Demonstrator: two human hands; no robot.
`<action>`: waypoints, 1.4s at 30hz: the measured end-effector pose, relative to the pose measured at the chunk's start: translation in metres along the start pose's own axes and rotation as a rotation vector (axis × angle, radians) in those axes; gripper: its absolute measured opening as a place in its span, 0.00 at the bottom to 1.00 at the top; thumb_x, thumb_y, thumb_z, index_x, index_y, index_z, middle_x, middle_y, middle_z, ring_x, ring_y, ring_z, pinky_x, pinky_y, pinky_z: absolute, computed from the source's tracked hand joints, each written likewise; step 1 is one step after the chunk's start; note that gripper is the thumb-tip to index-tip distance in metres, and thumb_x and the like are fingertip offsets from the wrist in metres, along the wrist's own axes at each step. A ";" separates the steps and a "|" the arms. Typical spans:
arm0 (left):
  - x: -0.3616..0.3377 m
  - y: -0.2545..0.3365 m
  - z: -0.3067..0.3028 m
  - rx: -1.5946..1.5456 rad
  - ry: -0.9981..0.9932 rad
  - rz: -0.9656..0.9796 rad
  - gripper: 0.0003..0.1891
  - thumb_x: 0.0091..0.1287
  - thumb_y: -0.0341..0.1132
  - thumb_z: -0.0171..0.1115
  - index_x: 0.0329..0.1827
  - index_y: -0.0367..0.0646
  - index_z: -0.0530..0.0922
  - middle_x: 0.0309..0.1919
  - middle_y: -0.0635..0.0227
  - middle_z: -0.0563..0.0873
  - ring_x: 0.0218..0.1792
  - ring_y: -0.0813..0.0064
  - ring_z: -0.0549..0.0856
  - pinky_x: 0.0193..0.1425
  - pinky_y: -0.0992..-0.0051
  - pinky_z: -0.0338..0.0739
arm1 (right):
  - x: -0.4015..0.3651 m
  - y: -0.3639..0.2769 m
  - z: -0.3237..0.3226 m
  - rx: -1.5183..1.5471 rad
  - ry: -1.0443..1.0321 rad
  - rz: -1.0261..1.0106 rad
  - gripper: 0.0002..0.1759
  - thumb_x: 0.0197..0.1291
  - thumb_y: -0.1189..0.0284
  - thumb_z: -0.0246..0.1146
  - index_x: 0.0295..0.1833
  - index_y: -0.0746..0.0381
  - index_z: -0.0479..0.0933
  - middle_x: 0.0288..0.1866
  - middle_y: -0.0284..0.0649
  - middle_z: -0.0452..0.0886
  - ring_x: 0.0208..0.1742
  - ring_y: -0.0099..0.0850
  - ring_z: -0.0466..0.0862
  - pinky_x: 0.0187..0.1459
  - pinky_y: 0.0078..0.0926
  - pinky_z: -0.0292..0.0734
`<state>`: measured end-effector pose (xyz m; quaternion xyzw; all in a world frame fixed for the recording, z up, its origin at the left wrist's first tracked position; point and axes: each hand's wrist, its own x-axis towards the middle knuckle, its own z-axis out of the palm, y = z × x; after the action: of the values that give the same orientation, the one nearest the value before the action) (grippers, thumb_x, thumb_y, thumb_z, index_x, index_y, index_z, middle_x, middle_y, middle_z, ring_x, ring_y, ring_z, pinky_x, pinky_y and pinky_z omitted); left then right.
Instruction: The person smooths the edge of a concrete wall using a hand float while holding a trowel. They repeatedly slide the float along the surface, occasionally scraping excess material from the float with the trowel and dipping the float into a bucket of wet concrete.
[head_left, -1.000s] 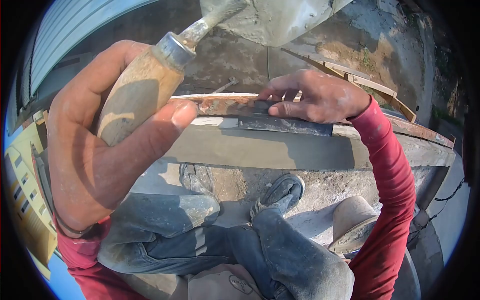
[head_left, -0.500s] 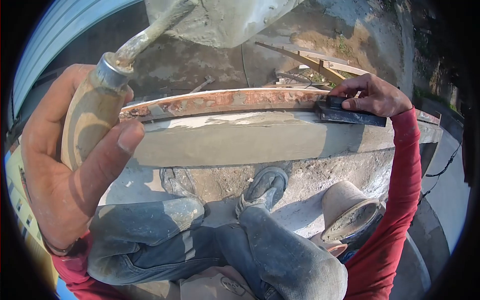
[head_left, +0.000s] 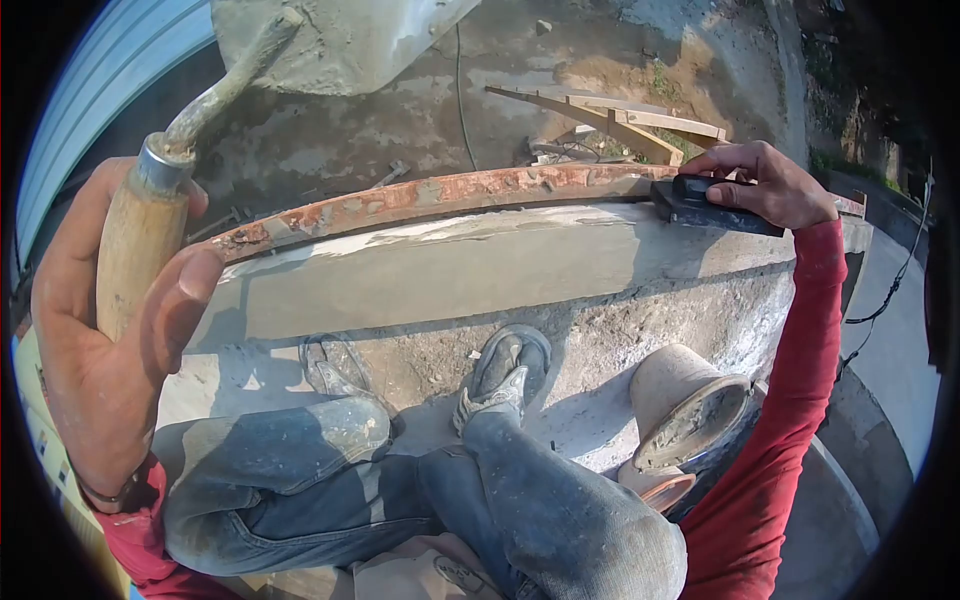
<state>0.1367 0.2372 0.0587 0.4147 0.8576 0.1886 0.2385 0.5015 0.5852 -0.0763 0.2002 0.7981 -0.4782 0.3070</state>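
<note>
Dark float (head_left: 712, 210) lies at far right on the wet cement rim (head_left: 450, 270), touching the rusty form ring (head_left: 420, 195); right hand (head_left: 770, 185) grips it, fingers curled over its top; left hand (head_left: 95, 370), near left, clenched round the wooden handle of a trowel (head_left: 135, 250), blade raised far.
</note>
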 end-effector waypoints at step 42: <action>-0.035 0.012 -0.043 -0.235 -0.164 0.069 0.19 0.75 0.48 0.75 0.56 0.42 0.85 0.33 0.77 0.86 0.28 0.90 0.78 0.28 0.84 0.69 | 0.103 -0.209 0.199 -0.512 0.811 -0.423 0.29 0.62 0.68 0.77 0.66 0.62 0.77 0.59 0.44 0.80 0.59 0.47 0.80 0.60 0.44 0.78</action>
<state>0.1387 0.2105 0.1089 0.4270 0.7926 0.2612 0.3482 0.3576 0.3148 -0.0831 0.1221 0.9672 -0.2032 -0.0909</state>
